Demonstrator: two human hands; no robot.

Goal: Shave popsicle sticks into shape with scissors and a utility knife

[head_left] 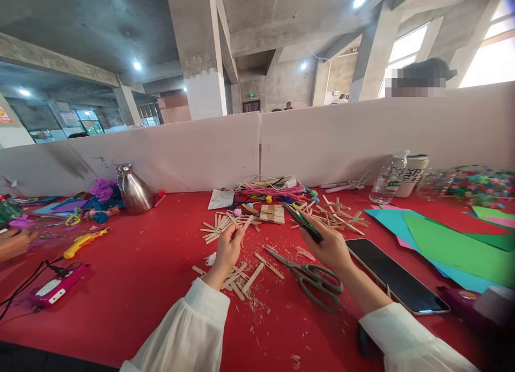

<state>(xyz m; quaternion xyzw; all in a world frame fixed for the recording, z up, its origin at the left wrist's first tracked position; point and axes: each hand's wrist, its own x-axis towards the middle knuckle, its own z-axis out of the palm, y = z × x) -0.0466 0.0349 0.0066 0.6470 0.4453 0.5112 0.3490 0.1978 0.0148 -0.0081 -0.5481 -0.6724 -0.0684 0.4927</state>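
Observation:
My left hand is closed in a pinch around a wooden craft stick, which points up and to the right. In my right hand is a green-and-black utility knife, its tip toward the upper left and apart from the stick. Beyond the hands sits a small block of sticks laid side by side. Between my forearms are loose craft sticks, wood shavings and green-handled scissors. Another pile of sticks lies behind my right hand.
A black phone and coloured sheets are at the right. A water bottle stands by the white partition. Leftward are a steel jug, yellow glue gun, pink power strip and another person's hand.

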